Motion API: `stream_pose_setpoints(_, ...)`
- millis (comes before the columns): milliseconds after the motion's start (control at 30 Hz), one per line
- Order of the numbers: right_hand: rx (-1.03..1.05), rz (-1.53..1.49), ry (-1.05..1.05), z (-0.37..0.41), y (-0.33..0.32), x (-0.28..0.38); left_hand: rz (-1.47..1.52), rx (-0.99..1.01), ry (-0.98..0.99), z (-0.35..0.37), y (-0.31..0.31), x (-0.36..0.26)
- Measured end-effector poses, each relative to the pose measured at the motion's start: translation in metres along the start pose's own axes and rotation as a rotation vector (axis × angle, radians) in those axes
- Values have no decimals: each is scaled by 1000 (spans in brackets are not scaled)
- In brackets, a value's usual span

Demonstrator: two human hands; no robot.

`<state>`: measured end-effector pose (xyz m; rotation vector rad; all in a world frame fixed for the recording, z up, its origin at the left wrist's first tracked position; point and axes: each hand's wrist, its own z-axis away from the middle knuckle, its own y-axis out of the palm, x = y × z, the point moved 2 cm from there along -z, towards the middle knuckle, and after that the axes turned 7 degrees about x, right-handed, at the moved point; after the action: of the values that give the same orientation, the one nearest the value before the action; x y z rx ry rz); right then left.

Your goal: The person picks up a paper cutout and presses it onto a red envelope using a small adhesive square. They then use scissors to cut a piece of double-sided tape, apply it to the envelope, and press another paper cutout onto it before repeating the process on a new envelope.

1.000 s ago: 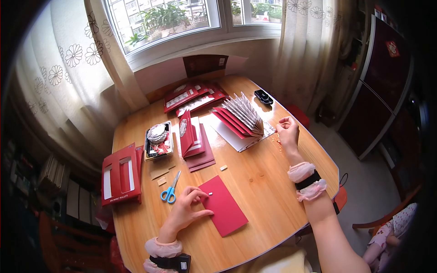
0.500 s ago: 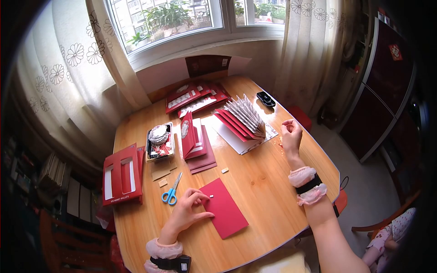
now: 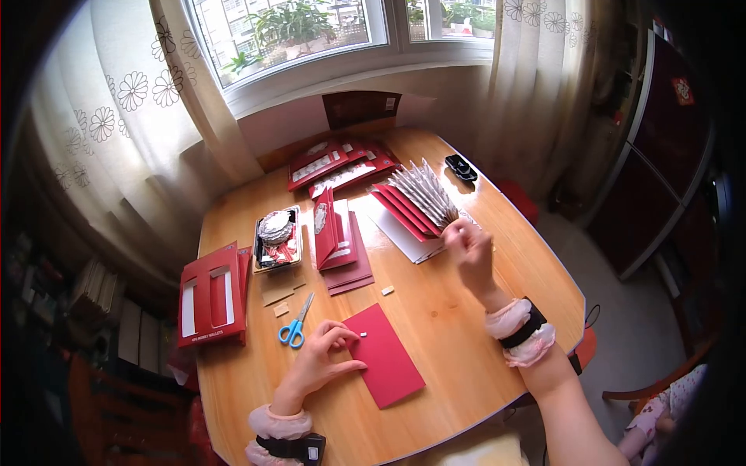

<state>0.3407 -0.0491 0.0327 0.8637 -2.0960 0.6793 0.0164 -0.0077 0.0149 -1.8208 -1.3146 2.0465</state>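
A flat red card lies at the near middle of the table, with a small white piece near its upper left edge. My left hand rests on the card's left side, thumb and fingers apart, touching it and holding nothing. My right hand is raised over the table, its fingers curled closed; whatever they may hold is hidden. Just behind that hand stands a fanned stack of red and silvery-white folded wallets on white sheets.
Blue-handled scissors and cardboard scraps lie left of my left hand. Beyond are a tray of labels, upright red wallets, and red packs. A small pale block and a black object are farther off.
My right hand has moved left from the table's right side to in front of the fanned stack, still closed. My left hand and the red card stay in place.
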Motion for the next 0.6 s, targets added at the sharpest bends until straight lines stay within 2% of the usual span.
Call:
stream_pose_setpoints(33,139,127,-85,8,11,-1,-3,4,2,0,0,-1)
stream_pose_setpoints(100,435,268,-402,23,31,26,-8,6,-8,1,1,-1)
stream_pose_setpoints(200,765,-8,-306,53,61,41,-14,5,-8,-1,1,1)
stream_pose_setpoints(300,869,-139,-315,73,77,41,-12,2,-15,0,2,1)
stream_pose_setpoints(367,1059,-87,-273,79,82,35,-10,-2,-20,-1,1,2)
stream_pose_setpoints(467,1090,-85,-205,76,80,35,-21,-11,0,-2,1,5)
stream_pose_setpoints(600,1116,-51,-231,76,79,33,29,-33,4,-3,0,8)
